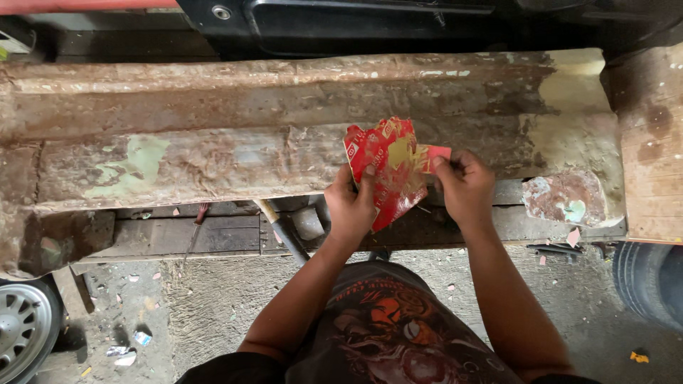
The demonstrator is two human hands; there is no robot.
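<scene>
Fingers [369,173] of the left hand [350,208] pinch the lower edge of a crumpled red-and-gold foil wrapper [388,171]; the right hand [466,188] grips its torn strip at 3 o'clock. The wrapper hangs above a long, rusty, paint-flaked panel [213,142] (patched pale green). At 7 o'clock a hammer handle [281,227] lies half hidden under the panel; wheels [25,323] are cut off at both edges.

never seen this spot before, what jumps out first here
The bright red and yellow wrapper at centre stands out most, pinched between the left hand and the right hand. Behind it runs a long, worn body panel in brown with pale green patches, spanning the frame. A silver wheel sits at bottom left and a black tyre at right, on the littered concrete floor.
</scene>
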